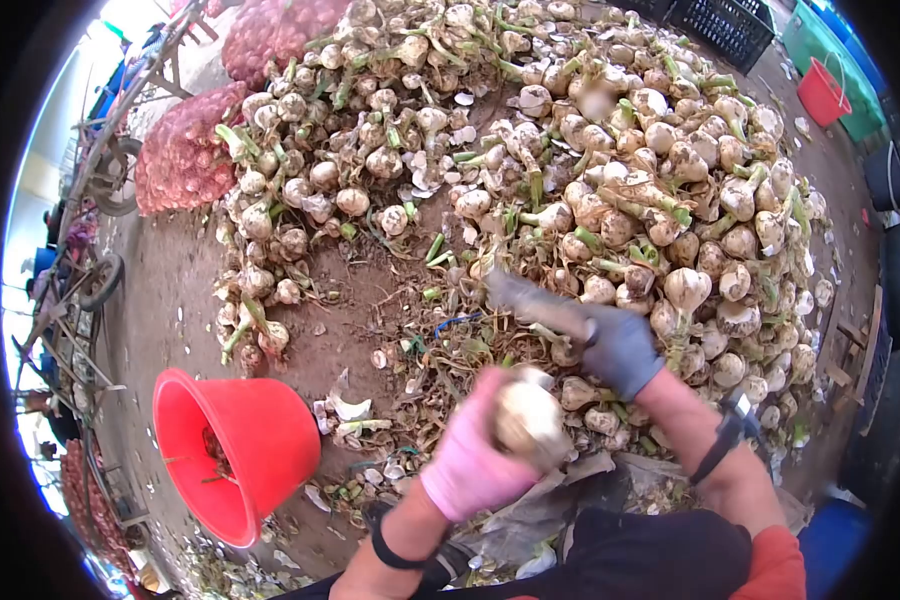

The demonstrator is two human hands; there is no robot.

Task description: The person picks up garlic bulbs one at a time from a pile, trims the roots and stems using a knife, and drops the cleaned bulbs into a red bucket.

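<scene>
My left hand (pixel 478 455), in a pink glove, is closed around a large pale garlic bulb (pixel 530 422). In my right hand (pixel 622 350), which wears a grey glove, is a knife (pixel 538 304) whose blade, blurred by motion, points up and to the left. The right hand is above and to the right of the bulb, and the knife is apart from it. Just beyond both hands spreads a big heap of garlic bulbs (pixel 688 290), many with dirty skins and green stem stubs. Cut stems and loose skins lie on the ground close to the knife.
A red bucket (pixel 305 440) lies tipped at the left, with some scraps inside. Filled red mesh sacks (pixel 185 150) stand at the upper left near a metal cart (pixel 80 290). A black crate (pixel 722 30) and a small red pail (pixel 823 92) are at the upper right.
</scene>
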